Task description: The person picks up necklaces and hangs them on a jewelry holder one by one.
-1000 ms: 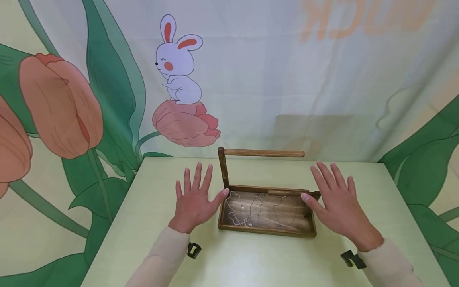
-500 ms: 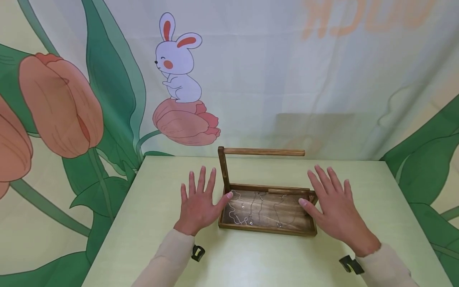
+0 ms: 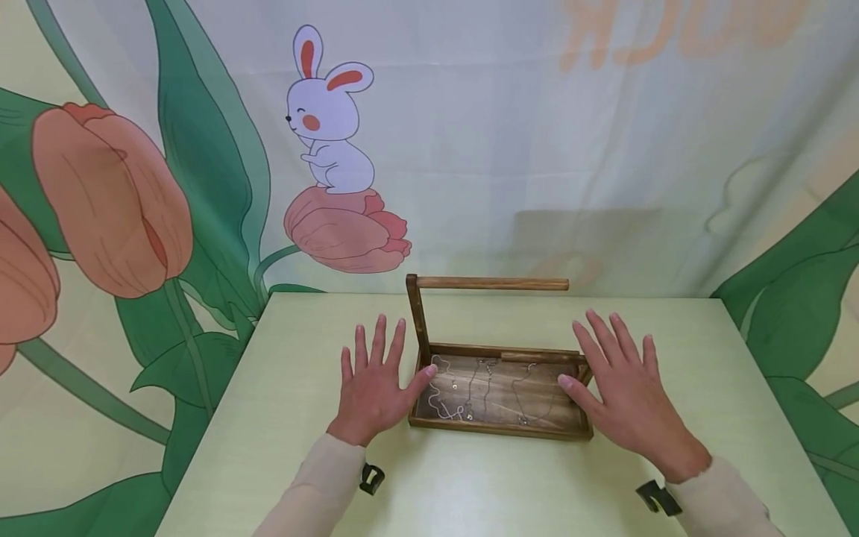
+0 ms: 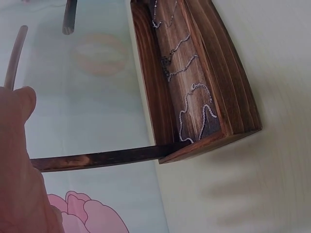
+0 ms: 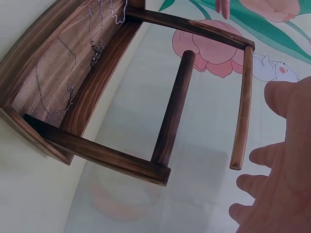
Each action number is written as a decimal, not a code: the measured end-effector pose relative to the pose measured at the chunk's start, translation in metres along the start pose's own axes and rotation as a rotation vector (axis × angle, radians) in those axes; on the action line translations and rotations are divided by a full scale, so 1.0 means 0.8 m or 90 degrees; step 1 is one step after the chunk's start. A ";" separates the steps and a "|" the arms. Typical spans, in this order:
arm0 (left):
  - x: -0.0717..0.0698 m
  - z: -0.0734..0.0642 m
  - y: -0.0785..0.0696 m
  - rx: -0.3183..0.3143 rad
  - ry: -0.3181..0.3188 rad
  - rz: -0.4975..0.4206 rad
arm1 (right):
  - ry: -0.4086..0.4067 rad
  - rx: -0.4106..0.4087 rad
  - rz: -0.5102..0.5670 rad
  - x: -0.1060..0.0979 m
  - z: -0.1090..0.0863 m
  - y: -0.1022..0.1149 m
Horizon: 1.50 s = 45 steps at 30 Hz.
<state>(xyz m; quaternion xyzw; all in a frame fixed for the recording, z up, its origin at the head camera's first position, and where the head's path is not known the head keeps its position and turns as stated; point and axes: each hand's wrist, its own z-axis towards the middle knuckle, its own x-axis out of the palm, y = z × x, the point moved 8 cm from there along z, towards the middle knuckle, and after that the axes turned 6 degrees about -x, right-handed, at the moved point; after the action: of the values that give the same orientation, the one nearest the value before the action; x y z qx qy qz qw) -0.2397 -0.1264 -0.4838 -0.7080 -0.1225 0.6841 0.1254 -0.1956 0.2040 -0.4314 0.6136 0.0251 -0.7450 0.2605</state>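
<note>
A dark brown wooden jewelry stand [image 3: 499, 430] sits on the table with a shallow tray as its base. From its left end a tall post [image 3: 417, 317] rises to a horizontal bar [image 3: 493, 283]; a lower bar [image 3: 540, 358] extends from the right post. Several thin necklaces [image 3: 443, 406] lie loose in the tray, a paler silver one at the left end. My left hand [image 3: 376, 395] is spread beside the left end, its thumb overlapping the tray edge in the head view. Fingers apart, my right hand [image 3: 627, 399] mirrors it at the right end. Both hands hold nothing.
The pale green tabletop [image 3: 483, 492] ends at a hanging cloth [image 3: 456, 164] printed with tulips and a rabbit. Black clips [image 3: 371, 477] show beside the sleeves. In the right wrist view, the tall bar's free end [image 5: 236, 165] juts toward my fingers.
My left hand has shifted slightly right and down toward the tray, and my right hand slightly left. The stand and necklaces stay put; both hands keep their fingers spread.
</note>
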 end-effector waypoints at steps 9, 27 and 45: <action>0.006 0.000 -0.001 0.006 -0.009 0.000 | 0.001 0.001 -0.003 0.007 -0.008 -0.002; 0.025 -0.001 -0.002 0.034 0.007 -0.031 | -0.037 -0.055 -0.034 0.032 -0.018 0.004; 0.047 0.012 0.018 0.030 0.005 -0.028 | -0.057 -0.078 -0.040 0.051 -0.031 0.010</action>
<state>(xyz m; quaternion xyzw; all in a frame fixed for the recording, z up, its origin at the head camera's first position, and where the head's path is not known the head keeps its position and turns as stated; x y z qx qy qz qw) -0.2480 -0.1270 -0.5241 -0.7044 -0.1214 0.6814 0.1575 -0.1743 0.1913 -0.4735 0.5612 0.0781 -0.7766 0.2753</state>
